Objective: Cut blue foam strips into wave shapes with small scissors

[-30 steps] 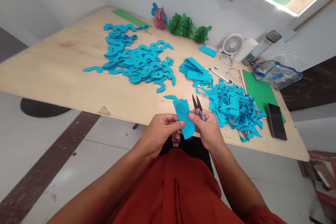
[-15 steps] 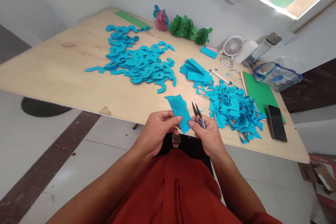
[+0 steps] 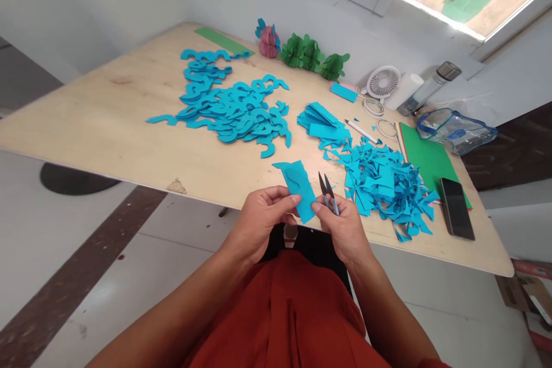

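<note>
Pinched in my left hand (image 3: 268,213) is a partly cut blue paper piece (image 3: 298,187), with a curved strip poking out at its upper left. My right hand (image 3: 340,221) pinches the paper's lower right edge between thumb and finger, and also holds small dark scissors (image 3: 328,190), blades pointing up and slightly parted. Beyond my hands, many wavy blue cut-outs (image 3: 241,109) lie heaped on the table (image 3: 107,121). To the right sit a pile of blue scraps (image 3: 383,178) and a stack of blue paper rectangles (image 3: 321,121).
A black phone (image 3: 457,208) and green sheets (image 3: 431,155) lie at the right. Behind are a white pen (image 3: 361,131), tape rolls (image 3: 373,107), a small fan (image 3: 383,83), a bottle (image 3: 429,91), a clear pouch (image 3: 457,132) and green paper figures (image 3: 310,53).
The view has tilted a little, so the table appears slightly lower. My hands keep their hold on the paper and scissors, and the paper has turned slightly.
</note>
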A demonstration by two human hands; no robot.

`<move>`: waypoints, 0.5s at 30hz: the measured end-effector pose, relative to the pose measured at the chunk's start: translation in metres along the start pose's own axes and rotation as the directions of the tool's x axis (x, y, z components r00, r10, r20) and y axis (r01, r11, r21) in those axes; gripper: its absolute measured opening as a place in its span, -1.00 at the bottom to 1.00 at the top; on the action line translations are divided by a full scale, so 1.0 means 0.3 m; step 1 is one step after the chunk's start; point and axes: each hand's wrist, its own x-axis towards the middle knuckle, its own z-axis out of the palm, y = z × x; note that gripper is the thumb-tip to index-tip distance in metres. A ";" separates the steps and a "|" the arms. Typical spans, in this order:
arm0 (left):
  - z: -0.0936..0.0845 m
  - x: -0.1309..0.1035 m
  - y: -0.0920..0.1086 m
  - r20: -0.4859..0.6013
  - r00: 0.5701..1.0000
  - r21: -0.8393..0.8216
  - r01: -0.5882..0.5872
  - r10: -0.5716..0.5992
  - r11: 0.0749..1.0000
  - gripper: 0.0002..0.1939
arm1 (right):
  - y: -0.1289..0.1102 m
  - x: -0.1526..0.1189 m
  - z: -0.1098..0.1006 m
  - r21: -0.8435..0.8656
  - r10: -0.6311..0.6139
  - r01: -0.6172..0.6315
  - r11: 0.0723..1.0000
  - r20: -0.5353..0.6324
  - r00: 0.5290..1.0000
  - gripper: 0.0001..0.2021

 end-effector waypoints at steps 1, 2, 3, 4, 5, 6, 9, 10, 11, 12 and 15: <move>0.000 -0.001 -0.002 -0.009 1.000 -0.002 -0.005 0.005 1.000 -0.82 | 0.000 0.000 0.001 0.005 0.001 -0.001 1.000 -0.002 1.000 -0.76; 0.000 -0.001 -0.005 -0.020 1.000 -0.003 -0.009 0.009 1.000 -0.81 | 0.000 -0.001 0.002 0.008 0.003 -0.003 1.000 -0.001 1.000 -0.76; 0.000 -0.002 -0.007 -0.032 0.999 -0.002 -0.014 0.014 1.000 -0.80 | -0.001 -0.002 0.002 0.008 0.007 -0.007 1.000 0.002 1.000 -0.76; 0.000 -0.002 -0.008 -0.045 0.999 -0.001 -0.016 0.016 1.000 -0.78 | -0.001 -0.003 0.003 0.007 0.010 -0.011 1.000 0.004 1.000 -0.76; 0.001 -0.002 -0.010 -0.055 0.998 -0.002 -0.017 0.017 1.000 -0.78 | -0.002 -0.003 0.003 0.006 0.015 -0.015 1.000 0.006 1.000 -0.76; 0.002 -0.002 -0.010 -0.063 0.998 -0.002 -0.019 0.019 1.000 -0.77 | -0.002 -0.004 0.003 0.004 0.018 -0.018 1.000 0.007 1.000 -0.75; 0.003 -0.003 -0.010 -0.070 0.997 0.002 -0.024 0.024 1.000 -0.77 | -0.001 -0.005 0.002 -0.008 0.020 -0.019 1.000 0.007 1.000 -0.75; 0.003 -0.003 -0.010 -0.068 0.997 0.004 -0.025 0.025 1.000 -0.77 | 0.000 -0.005 0.002 -0.013 0.019 -0.019 1.000 0.006 1.000 -0.75; 0.002 -0.003 -0.010 -0.065 0.998 0.006 -0.024 0.025 1.000 -0.77 | 0.001 -0.005 0.002 -0.015 0.021 -0.021 1.000 0.007 1.000 -0.75; 0.002 -0.004 -0.009 -0.063 0.998 0.007 -0.023 0.024 1.000 -0.78 | 0.002 -0.005 0.001 -0.016 0.023 -0.023 1.000 0.007 1.000 -0.75; 0.000 -0.003 -0.010 -0.060 0.998 0.005 -0.023 0.023 1.000 -0.78 | 0.006 -0.005 0.001 -0.009 0.032 -0.032 0.999 0.011 0.999 -0.75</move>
